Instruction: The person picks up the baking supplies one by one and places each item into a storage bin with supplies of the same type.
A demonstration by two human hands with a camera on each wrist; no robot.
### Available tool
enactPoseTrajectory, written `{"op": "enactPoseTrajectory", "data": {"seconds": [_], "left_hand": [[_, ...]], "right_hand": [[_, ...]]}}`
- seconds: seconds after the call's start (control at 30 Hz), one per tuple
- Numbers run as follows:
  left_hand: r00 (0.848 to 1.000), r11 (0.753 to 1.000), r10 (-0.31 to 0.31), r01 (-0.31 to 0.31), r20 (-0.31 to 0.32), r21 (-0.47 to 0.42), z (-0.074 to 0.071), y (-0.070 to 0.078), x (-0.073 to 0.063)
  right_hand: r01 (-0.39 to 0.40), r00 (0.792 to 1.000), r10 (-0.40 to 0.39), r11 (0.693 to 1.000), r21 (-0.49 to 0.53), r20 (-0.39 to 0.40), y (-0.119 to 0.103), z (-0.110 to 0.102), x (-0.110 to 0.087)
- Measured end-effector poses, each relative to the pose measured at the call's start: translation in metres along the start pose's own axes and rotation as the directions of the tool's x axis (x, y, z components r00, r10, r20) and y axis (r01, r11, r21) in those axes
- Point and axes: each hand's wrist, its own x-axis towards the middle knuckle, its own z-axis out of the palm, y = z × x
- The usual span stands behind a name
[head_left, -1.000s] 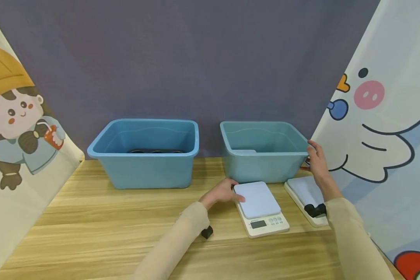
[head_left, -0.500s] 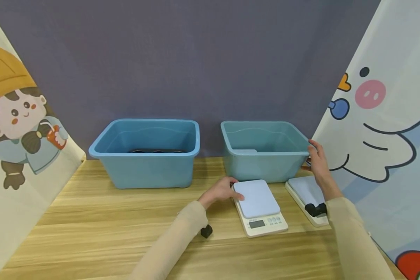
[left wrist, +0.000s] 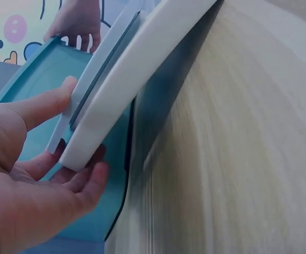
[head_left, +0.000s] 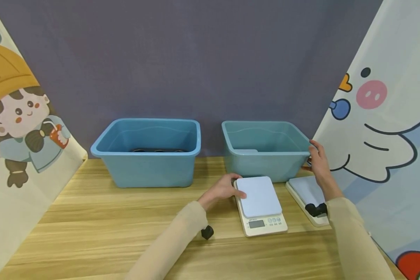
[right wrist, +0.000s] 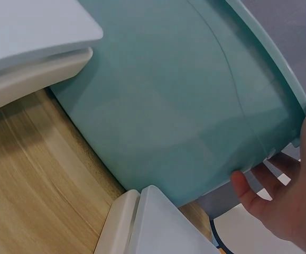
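In the head view, my left hand [head_left: 224, 187] holds the far left corner of a white kitchen scale [head_left: 260, 196]. The left wrist view shows my thumb [left wrist: 49, 106] on top of its platform and fingers curled beneath the base. The far end of the scale is raised off the table. My right hand [head_left: 319, 165] grips the right end of the teal bin [head_left: 266, 165] near the rim, with fingers [right wrist: 245, 190] against its outer wall. A second white scale [head_left: 306, 194] lies under my right forearm, partly covered by it.
On the left stands a blue bin [head_left: 147, 169] with dark round things inside, only their tops showing. A pale flat piece [head_left: 245, 151] lies in the teal bin. Behind the wooden table [head_left: 126, 233] hangs a dark backdrop [head_left: 210, 58], with printed panels on both sides.
My left hand has moved up a little, tilting the scale's far end higher while its front end stays low. The right hand keeps its hold on the teal bin.
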Motion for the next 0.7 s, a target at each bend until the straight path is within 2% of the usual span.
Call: {"op": "enactPoseTrajectory", "data": {"seconds": [0.2, 0.43, 0.57, 0.7], "left_hand": [[0.999, 0.999, 0.034, -0.034, 0.023, -0.012, -0.002, 0.002, -0.003], [0.998, 0.998, 0.044, -0.042, 0.036, -0.042, -0.002, 0.010, -0.009], [0.998, 0.997, 0.016, -0.012, 0.053, -0.075, -0.001, 0.010, -0.011], [0.998, 0.996, 0.034, -0.029, 0.060, -0.088, -0.002, 0.010, -0.013]], "right_hand": [[-0.004, 1.000, 0.004, 1.000, -0.007, -0.003, -0.011, 0.004, -0.008], [-0.003, 1.000, 0.002, 1.000, -0.024, -0.020, 0.018, -0.003, 0.013], [-0.005, 1.000, 0.005, 1.000, -0.027, -0.018, 0.018, -0.003, 0.011], [0.002, 1.000, -0.003, 1.000, -0.030, -0.025, 0.018, -0.002, 0.011]]}}
